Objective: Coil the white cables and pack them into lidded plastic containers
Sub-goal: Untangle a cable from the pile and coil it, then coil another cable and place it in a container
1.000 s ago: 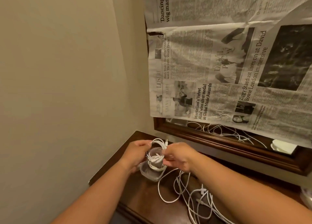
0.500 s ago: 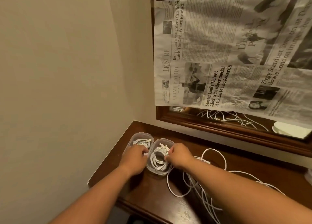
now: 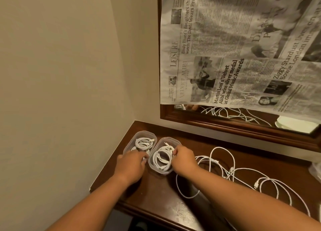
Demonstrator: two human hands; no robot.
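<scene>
**Head view: packing station at a room corner.** A dark wooden worktop (image 3: 156,196) sits against a beige wall (image 3: 60,74).

- **Containers.** Two clear plastic containers stand side by side at the far left corner of the worktop, just beside each other and both uncovered. These are the left container (image 3: 132,140) and the right container (image 3: 162,171).
- **Coiled cable.** The left coil (image 3: 144,143) lies in the left container. The right coil (image 3: 162,158) lies flat in the right container (its plug ends point toward the far right rim).
- **Left hand.** The left hand (image 3: 130,163) rests over the near end of the left container. Its fingers (image 3: 143,158) are bent toward the left wall of the right container. The back of the hand hides the thumb, so it cannot be told whether it grips anything.
- **Right hand.** The right hand (image 3: 185,158) lies at the right rim of the right container. Its fingers (image 3: 175,151) curl over that rim and reach the plug ends of the right coil. Whether they pinch cable or rim cannot be told.
- **Loose cables.** The loose cables (image 3: 229,174) lie in open tangled loops from just right of the right hand toward the right edge of the worktop.
- **Background.** A sheet of newspaper (image 3: 234,56) hangs over a mirror above the back edge. Below the sheet, the mirror frame (image 3: 225,126) borders a strip of glass that reflects white cable.
</scene>
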